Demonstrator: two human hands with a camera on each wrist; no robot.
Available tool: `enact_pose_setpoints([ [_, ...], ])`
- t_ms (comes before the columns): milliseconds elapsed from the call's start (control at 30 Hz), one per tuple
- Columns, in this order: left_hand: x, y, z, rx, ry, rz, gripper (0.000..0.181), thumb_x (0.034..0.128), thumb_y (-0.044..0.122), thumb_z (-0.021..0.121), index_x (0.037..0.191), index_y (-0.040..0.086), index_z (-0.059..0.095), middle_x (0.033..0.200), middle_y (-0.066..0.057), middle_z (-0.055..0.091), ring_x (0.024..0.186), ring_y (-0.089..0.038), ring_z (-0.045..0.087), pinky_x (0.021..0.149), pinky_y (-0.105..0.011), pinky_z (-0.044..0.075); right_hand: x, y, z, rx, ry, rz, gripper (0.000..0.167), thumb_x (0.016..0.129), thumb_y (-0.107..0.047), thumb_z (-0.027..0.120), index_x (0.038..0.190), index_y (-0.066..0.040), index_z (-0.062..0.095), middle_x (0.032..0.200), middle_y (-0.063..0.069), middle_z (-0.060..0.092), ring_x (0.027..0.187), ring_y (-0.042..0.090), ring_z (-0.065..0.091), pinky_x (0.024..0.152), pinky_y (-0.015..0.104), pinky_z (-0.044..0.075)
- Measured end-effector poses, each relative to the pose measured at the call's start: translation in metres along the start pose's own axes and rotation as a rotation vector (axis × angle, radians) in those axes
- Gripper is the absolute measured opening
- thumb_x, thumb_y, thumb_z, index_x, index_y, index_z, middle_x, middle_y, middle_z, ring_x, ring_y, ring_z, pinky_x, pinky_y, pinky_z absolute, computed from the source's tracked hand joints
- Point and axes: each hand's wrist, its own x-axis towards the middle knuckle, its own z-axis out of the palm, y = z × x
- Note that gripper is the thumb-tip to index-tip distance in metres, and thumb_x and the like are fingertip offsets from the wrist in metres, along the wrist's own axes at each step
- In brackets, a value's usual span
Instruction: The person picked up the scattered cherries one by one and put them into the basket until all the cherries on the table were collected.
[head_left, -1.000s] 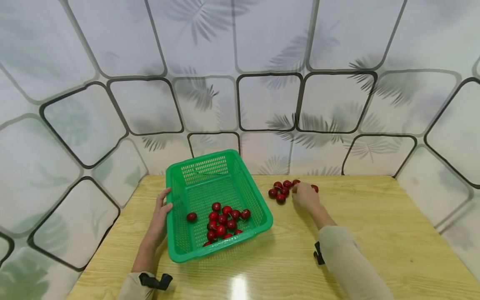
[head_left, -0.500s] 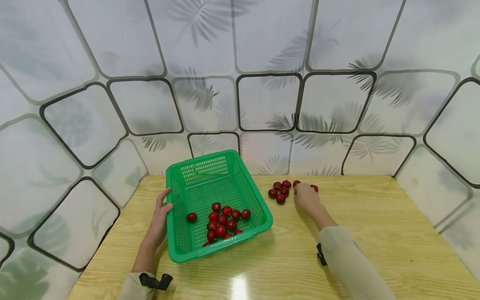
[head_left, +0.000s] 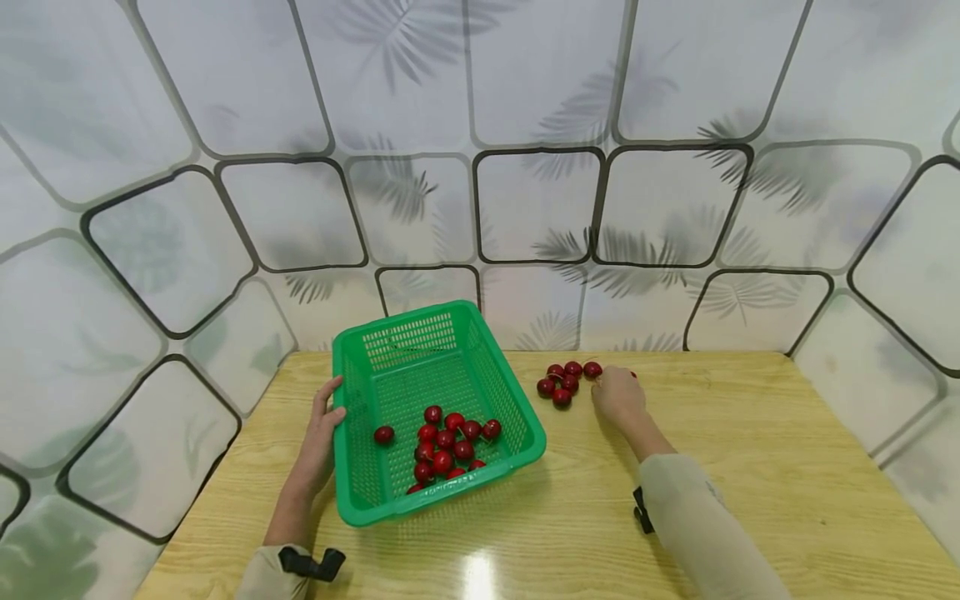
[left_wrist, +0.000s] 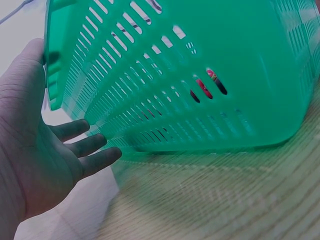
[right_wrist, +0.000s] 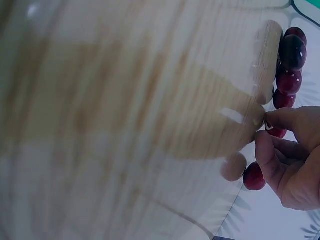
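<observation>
Your straight-fingered left hand (head_left: 317, 437) touches the basket (head_left: 412, 383); your bent right hand (head_left: 619, 395) is by cherries (head_left: 562, 397), can't tell if holding one

Lower centre-left of frame, your left hand (head_left: 321, 429) touches the left side of the basket (head_left: 416, 383), cherries (head_left: 444, 439) inside; centre-right, loose cherries (head_left: 570, 384) lie on the table (head_left: 750, 467) either side of your right hand (head_left: 621, 397).

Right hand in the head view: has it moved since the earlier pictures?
Yes. The right hand has shifted slightly rightward, away from the cherry cluster, which stays in place on the wooden table.
</observation>
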Motion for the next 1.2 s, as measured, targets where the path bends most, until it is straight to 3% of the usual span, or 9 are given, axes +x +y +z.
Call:
enact_pose_setpoints([
  [233, 0.000, -0.002, -0.002, 0.011, -0.002, -0.018, 0.049, 0.1088, 0.029, 0.030, 0.155, 0.025, 0.014, 0.144, -0.031, 0.025, 0.103, -0.011, 0.060, 0.078, -0.027, 0.054, 0.003, 0.001, 0.001, 0.012, -0.042, 0.051, 0.027, 0.090, 0.000, 0.047, 0.064, -0.007, 0.047, 0.070, 0.014, 0.057, 0.060, 0.023, 0.050, 0.050, 0.034, 0.041],
  [433, 0.001, -0.004, -0.003, 0.003, -0.001, -0.019, 0.049, 0.1089, 0.029, 0.030, 0.155, 0.025, 0.015, 0.144, -0.031, 0.025, 0.104, -0.012, 0.060, 0.078, -0.027, 0.054, 0.001, 0.000, -0.003, 0.044, -0.071, 0.095, 0.018, 0.091, -0.002, 0.052, 0.074, 0.000, 0.056, 0.078, 0.016, 0.061, 0.066, 0.024, 0.055, 0.052, 0.033, 0.044],
  [667, 0.000, -0.003, -0.003, -0.002, -0.002, 0.003, 0.050, 0.1086, 0.029, 0.031, 0.156, 0.026, 0.016, 0.142, -0.031, 0.025, 0.103, -0.013, 0.060, 0.078, -0.028, 0.055, 0.000, 0.007, -0.001, 0.108, -0.045, 0.097, 0.026, 0.087, -0.004, 0.055, 0.065, -0.009, 0.042, 0.063, 0.008, 0.047, 0.057, 0.020, 0.046, 0.048, 0.028, 0.037],
  [933, 0.000, -0.004, -0.004, 0.007, -0.011, 0.021, 0.051, 0.1085, 0.030, 0.031, 0.156, 0.025, 0.015, 0.140, -0.031, 0.025, 0.103, -0.013, 0.059, 0.077, -0.028, 0.055, 0.001, 0.006, -0.004, 0.133, 0.002, 0.015, 0.043, 0.088, -0.008, 0.056, 0.051, -0.015, 0.035, 0.048, -0.005, 0.028, 0.045, 0.009, 0.026, 0.042, 0.022, 0.026],
  [1067, 0.000, -0.006, -0.004, -0.001, -0.025, 0.053, 0.049, 0.1071, 0.034, 0.034, 0.154, 0.033, 0.020, 0.137, -0.026, 0.028, 0.102, -0.013, 0.059, 0.077, -0.028, 0.055, 0.000, -0.003, -0.009, 0.156, 0.042, -0.053, 0.043, 0.084, -0.005, 0.056, 0.048, -0.017, 0.034, 0.046, -0.007, 0.026, 0.043, 0.007, 0.023, 0.041, 0.021, 0.023],
  [1200, 0.001, -0.008, -0.005, -0.013, -0.029, 0.076, 0.046, 0.1066, 0.034, 0.035, 0.151, 0.038, 0.025, 0.132, -0.021, 0.031, 0.102, -0.013, 0.061, 0.076, -0.028, 0.056, -0.004, -0.019, -0.019, 0.182, 0.064, -0.095, 0.044, 0.087, -0.006, 0.057, 0.049, -0.017, 0.035, 0.046, -0.007, 0.028, 0.043, 0.007, 0.024, 0.041, 0.021, 0.023],
])
